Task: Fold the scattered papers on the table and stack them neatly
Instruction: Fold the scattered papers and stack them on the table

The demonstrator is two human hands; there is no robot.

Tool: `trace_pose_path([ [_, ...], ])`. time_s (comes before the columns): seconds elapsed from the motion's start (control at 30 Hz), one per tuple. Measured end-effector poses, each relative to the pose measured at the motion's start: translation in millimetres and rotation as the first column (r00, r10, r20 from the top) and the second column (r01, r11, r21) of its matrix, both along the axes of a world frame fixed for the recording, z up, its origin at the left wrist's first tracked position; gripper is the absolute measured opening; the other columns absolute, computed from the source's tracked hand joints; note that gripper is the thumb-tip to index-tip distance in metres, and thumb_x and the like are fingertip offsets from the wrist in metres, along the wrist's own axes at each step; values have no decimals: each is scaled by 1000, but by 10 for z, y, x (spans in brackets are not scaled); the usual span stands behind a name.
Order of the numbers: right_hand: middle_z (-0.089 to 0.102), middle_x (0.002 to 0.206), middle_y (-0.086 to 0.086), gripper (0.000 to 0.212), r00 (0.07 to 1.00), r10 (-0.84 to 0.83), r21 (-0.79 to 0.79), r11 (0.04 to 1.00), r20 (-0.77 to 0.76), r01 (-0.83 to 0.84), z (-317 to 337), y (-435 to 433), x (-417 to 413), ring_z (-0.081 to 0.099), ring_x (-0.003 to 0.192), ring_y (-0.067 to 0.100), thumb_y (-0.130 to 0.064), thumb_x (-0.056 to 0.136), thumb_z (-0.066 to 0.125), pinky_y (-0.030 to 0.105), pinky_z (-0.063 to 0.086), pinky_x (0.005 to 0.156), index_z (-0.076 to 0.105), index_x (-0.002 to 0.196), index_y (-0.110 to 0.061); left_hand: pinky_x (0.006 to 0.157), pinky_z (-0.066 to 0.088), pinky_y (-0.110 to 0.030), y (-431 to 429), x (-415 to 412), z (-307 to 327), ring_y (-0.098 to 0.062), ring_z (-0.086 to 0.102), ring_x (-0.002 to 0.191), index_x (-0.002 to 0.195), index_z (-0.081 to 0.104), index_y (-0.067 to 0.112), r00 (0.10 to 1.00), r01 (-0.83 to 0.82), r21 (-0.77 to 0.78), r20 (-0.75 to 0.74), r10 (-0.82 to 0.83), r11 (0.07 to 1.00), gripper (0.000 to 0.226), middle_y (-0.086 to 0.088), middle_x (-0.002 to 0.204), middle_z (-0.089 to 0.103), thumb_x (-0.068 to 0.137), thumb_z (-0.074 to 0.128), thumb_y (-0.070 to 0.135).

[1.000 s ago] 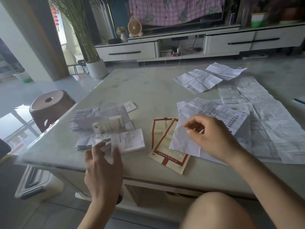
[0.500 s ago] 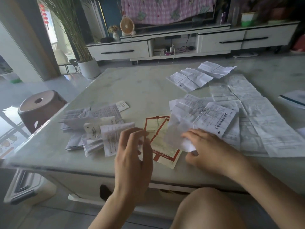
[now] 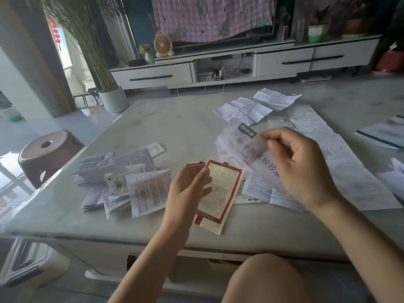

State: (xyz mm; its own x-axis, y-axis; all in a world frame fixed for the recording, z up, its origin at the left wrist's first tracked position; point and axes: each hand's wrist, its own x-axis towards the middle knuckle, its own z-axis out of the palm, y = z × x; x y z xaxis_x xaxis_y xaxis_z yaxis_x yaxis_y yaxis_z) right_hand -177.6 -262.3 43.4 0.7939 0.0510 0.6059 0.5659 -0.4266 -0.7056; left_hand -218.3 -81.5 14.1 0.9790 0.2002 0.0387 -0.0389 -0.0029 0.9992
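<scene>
Now the white leaflet is lifted off the table, pinched at its edge by the right hand; the left hand — empty, fingers loose — is brought over from the folded stack. A fresh fold is judged imminent.

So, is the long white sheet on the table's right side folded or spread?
Spread: the long white creased paper sheet lies flat at full length on the pale marble table.
</scene>
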Motion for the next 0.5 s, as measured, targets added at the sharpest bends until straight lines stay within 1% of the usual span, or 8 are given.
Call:
trace_pose_path([
  [0.07,64,84,-16,27,998,52,185,982,-20,-47,121,-72,10,59,77,-11,-3,93,49,3,41,68,63,87,-26,91,51,-27,-38,79,-2,-12,62,106,119,54,15,983,159,-52,-84,-164,986,56,-3,119,63,75,71,46],
  [0.13,70,81,-10,31,979,173,395,911,-104,-119,218,-114,47,63,79,0,-8,92,51,14,49,72,68,80,-31,103,43,-34,-118,156,37,-11,53,119,136,38,20,950,292,5,-119,-289,956,103,0,136,50,52,73,69],
  [0.17,71,82,-7,30,958,240,510,850,-156,-130,299,-160,86,65,80,6,-9,92,51,21,52,73,70,81,-29,107,38,-38,-190,216,124,-12,47,125,141,30,26,936,340,36,-108,-335,940,119,2,141,43,42,73,76],
  [0.23,73,79,-3,25,881,390,669,733,-268,-120,413,-216,166,68,73,12,-7,92,50,25,55,65,68,86,-21,109,32,-44,-328,337,276,-15,40,131,146,22,30,907,412,-33,-82,-413,911,131,2,147,35,36,73,78],
  [0.3,73,78,1,20,803,495,740,665,-333,-103,493,-250,232,68,65,14,-7,91,50,24,55,56,67,93,-16,106,37,-46,-461,450,429,-19,45,130,144,31,24,853,510,-163,-28,-520,845,118,-2,146,41,46,72,76],
  [0.37,73,80,4,19,772,517,744,663,-370,-87,545,-264,289,67,66,17,-7,90,51,26,56,57,68,94,-16,102,42,-42,-618,515,605,-20,55,120,128,55,22,814,563,-282,31,-580,777,81,-6,131,58,63,68,68],
  [0.43,72,90,8,18,776,478,681,727,-412,-87,584,-290,352,68,78,23,-12,92,52,32,55,68,68,98,-15,100,41,-40,-812,549,765,-21,61,109,107,70,21,813,569,-361,114,-570,739,47,-9,118,65,75,65,55],
  [0.5,71,99,10,24,775,460,607,784,-433,-127,624,-333,375,67,90,26,-27,94,50,35,53,76,69,104,-15,96,45,-38,-930,601,820,-22,63,107,108,70,17,833,548,-425,194,-519,721,46,-10,114,66,82,56,51],
])
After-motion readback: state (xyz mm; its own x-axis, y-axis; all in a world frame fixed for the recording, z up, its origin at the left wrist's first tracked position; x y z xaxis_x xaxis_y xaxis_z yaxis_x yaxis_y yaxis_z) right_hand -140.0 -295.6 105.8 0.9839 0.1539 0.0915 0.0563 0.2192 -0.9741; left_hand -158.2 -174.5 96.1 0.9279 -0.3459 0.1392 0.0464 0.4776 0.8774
